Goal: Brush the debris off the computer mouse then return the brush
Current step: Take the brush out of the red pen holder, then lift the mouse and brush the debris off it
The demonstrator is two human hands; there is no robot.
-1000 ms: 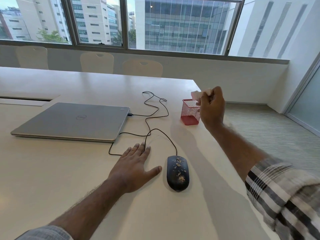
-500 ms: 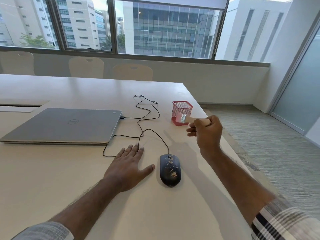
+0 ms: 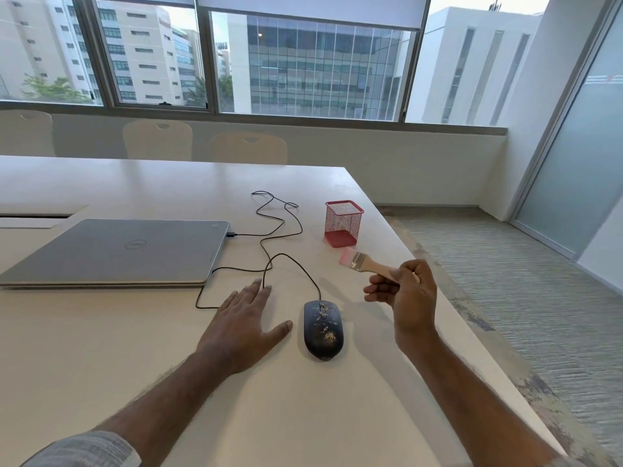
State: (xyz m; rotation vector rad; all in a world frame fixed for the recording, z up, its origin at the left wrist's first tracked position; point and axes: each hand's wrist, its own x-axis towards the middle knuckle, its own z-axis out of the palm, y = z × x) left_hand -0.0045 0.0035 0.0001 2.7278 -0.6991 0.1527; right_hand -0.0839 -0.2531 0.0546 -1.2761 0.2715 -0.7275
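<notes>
I see my right hand [image 3: 409, 298] with its fingers clamped on the brush [image 3: 365, 263], bristles pointing far-left, handle near-right, above the surface [image 3: 337, 416] between red holder [image 3: 344, 224] and mouse [image 3: 323, 328]. Left hand [image 3: 244, 326] lies flat, fingers apart, just left of the mouse, whose length runs near-far.

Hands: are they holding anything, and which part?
The right hand holds the brush by its wooden handle. The left hand holds nothing.

We see soft, bright daylight from the far windows [image 3: 313, 62]; faint shadows fall on the counter [image 3: 101, 348], straight lines bow near the edges, and the brush [image 3: 362, 262] is slightly blurred.
</notes>
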